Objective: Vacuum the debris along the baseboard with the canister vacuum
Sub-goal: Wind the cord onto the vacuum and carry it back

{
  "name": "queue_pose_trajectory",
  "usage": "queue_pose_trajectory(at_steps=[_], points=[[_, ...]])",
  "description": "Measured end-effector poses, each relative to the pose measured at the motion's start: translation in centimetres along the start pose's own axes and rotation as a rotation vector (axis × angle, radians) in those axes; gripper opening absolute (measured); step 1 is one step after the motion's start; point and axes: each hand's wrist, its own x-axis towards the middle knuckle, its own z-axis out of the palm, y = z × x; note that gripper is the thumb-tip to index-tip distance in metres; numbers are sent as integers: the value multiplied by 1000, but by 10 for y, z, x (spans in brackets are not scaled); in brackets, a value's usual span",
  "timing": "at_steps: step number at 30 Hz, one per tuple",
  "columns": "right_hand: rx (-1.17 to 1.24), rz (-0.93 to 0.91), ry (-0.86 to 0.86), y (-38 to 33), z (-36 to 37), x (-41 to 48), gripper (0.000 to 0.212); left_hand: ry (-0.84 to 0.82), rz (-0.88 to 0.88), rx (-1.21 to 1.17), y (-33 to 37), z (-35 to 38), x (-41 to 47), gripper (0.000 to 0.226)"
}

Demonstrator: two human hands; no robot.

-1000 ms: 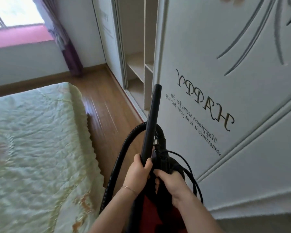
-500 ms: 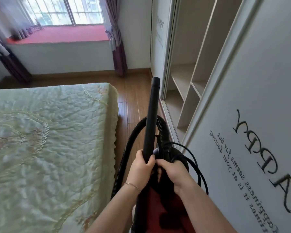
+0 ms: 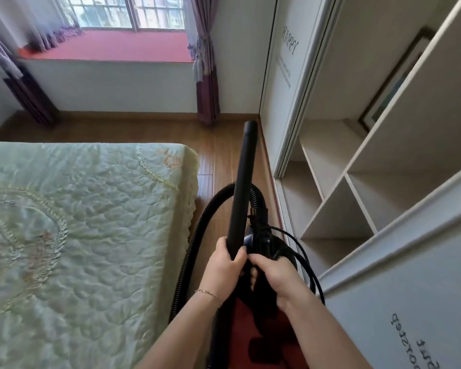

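I carry a red and black canister vacuum (image 3: 264,328) in front of me, lifted off the floor. My left hand (image 3: 225,265) grips the lower end of its black rigid wand (image 3: 244,182), which points up and forward. My right hand (image 3: 273,275) grips the black handle on top of the canister. The ribbed black hose (image 3: 194,241) loops out to the left and back behind the wand. A thin black power cord (image 3: 308,265) hangs in a loop on the right. A wooden baseboard (image 3: 133,115) runs under the window wall at the far end. No debris is visible.
A bed with a pale green quilted cover (image 3: 77,235) fills the left. An open white wardrobe with shelves (image 3: 338,203) and sliding doors (image 3: 285,75) lines the right. A narrow strip of wood floor (image 3: 218,155) runs between them. Purple curtains (image 3: 206,83) hang by the window seat (image 3: 112,46).
My view has swung left and forward along the aisle, from the wardrobe door to the window wall. Both hands keep the same grip on the wand and the handle.
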Motion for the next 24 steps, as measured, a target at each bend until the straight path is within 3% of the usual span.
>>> queue_pose_trajectory(at_steps=[9,17,24], points=[[-57,74,-61,-111,-4,145,13,63,-86,0,43,23,169,19],[-104,31,-116,-215,2,241,14,127,-63,-1,97,30,289,16],[-119,51,-94,-273,23,337,18,88,-85,-25,115,22,400,20]])
